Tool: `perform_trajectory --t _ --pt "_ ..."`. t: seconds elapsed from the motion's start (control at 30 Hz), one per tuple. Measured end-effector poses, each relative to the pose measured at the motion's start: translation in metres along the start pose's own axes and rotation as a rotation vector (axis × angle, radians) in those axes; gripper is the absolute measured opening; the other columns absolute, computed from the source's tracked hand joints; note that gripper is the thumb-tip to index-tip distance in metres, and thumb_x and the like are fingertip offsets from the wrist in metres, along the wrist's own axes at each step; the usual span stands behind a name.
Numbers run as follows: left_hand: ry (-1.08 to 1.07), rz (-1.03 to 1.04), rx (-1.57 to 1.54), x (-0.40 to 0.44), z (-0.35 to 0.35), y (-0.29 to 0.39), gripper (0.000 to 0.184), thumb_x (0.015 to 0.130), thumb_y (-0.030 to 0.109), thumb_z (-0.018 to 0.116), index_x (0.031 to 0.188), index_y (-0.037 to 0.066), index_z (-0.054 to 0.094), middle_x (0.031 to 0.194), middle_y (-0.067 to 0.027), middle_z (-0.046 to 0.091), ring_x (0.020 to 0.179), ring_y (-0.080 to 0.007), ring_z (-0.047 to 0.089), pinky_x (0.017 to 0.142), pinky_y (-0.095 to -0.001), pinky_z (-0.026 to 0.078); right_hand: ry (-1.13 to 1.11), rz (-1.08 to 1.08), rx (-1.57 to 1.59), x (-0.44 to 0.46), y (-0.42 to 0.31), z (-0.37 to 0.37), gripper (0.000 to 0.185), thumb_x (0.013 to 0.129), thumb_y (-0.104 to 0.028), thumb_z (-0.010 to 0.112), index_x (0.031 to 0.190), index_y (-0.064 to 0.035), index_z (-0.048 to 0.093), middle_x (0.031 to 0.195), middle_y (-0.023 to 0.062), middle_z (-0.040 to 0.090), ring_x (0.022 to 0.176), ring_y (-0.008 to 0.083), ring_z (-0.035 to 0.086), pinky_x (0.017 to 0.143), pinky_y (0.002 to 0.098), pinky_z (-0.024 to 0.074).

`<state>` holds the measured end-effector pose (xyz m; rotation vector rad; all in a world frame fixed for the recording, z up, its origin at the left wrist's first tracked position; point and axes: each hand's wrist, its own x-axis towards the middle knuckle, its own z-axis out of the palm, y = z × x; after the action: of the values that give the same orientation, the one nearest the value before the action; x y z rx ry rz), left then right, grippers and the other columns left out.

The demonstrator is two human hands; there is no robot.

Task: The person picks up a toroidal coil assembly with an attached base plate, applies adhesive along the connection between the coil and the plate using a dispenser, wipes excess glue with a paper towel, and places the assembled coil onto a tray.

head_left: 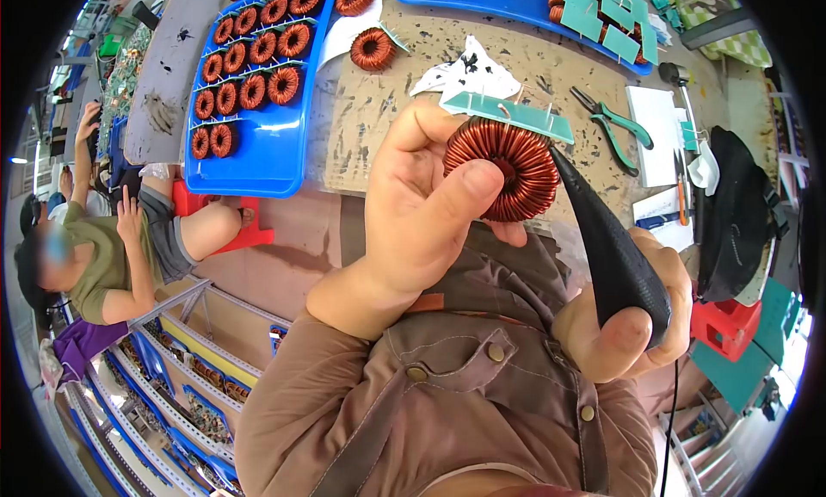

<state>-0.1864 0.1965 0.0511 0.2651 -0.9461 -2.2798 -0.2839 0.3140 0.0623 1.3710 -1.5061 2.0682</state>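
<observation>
My left hand (422,204) is closed on a toroidal copper coil (529,174), thumb over its centre hole. Along the coil's upper edge lies a green board strip (508,114) with thin wire pins sticking up. My right hand (637,316) grips a black cone-shaped bag (615,256), narrow end upward. Its tip reaches the coil's right side, just below the strip; whether it touches cannot be made out. Behind my left hand a white cloth (469,71) with black smears rests on the table, and another toroidal coil (374,49) sits to its left.
A blue tray (245,183) holds rows of coils at the left; a second blue tray (499,13) stands at the back. Green-handled pliers (615,131) and white paper (651,135) lie on the stained table (533,49) to the right. A person (112,265) sits at the far left.
</observation>
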Motion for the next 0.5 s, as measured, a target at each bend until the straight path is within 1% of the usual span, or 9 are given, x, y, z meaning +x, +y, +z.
perform_trajectory --t 0.1,0.2,0.37,0.5 --pt "-0.002 0.017 0.017 -0.0003 -0.0007 0.0004 0.027 0.079 0.004 0.052 0.1 0.002 0.036 0.097 -0.0143 0.052 0.072 -0.0192 0.059 0.047 -0.0271 0.053 0.019 0.022 -0.01 -0.0003 0.0002 0.0037 0.038 0.074 -0.021 0.06 0.062 0.0011 0.032 0.053 0.0125 0.045 0.037 0.0156 0.036 0.032 0.0269 0.0299" --pt "0.044 0.031 0.015 -0.0004 0.0005 0.0003 0.027 0.078 0.003 0.053 0.099 0.002 0.035 0.098 -0.0148 0.051 0.072 -0.0195 0.059 0.047 -0.027 0.052 0.027 0.038 -0.021 0.0008 0.0 0.0057 0.038 0.074 -0.021 0.06 0.061 0.0013 0.033 0.053 0.0128 0.045 0.037 0.0156 0.037 0.031 0.0269 0.03" --pt "-0.005 0.05 0.017 0.0008 -0.0014 -0.0003 0.027 0.078 0.005 0.055 0.097 0.002 0.036 0.096 -0.0155 0.052 0.072 -0.0198 0.059 0.046 -0.027 0.052 -0.027 0.032 -0.028 0.0022 0.0015 0.0017 0.038 0.075 -0.021 0.059 0.061 0.0012 0.032 0.052 0.012 0.045 0.037 0.016 0.037 0.031 0.0269 0.0305" --pt "-0.027 0.053 0.027 0.0007 -0.0035 -0.0003 0.027 0.079 0.006 0.055 0.098 0.002 0.036 0.095 -0.0159 0.053 0.072 -0.0201 0.059 0.046 -0.0272 0.052 0.01 0.011 -0.021 0.0008 0.0026 0.0048 0.039 0.075 -0.022 0.059 0.061 0.0011 0.031 0.051 0.0112 0.043 0.037 0.0161 0.037 0.031 0.0276 0.0305"
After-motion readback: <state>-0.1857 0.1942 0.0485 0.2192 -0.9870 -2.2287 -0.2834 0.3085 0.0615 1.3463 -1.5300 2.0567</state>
